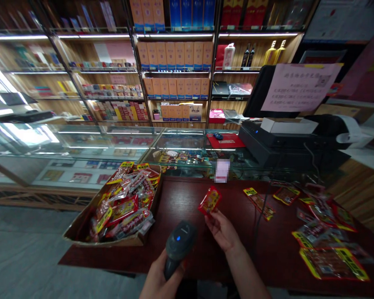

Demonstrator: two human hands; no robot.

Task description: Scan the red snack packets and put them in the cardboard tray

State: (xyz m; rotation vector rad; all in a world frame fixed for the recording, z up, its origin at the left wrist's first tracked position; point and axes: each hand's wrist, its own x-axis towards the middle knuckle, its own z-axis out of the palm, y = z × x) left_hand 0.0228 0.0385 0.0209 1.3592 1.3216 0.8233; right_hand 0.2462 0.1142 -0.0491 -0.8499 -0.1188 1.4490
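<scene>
Red snack packet [210, 201] is being pinched at its lower edge by the right hand's [222, 232] grip, thumb against fingers, above the dark desk [180, 191]. Its glossy wrapper is suggesting something light, pliable and slightly slippery, probably best held by an edge without squeezing the middle. The left hand [164, 275] is gripping a scanner [181, 240] by its handle; farther left, a cardboard box [139, 239] is holding many packets.
</scene>
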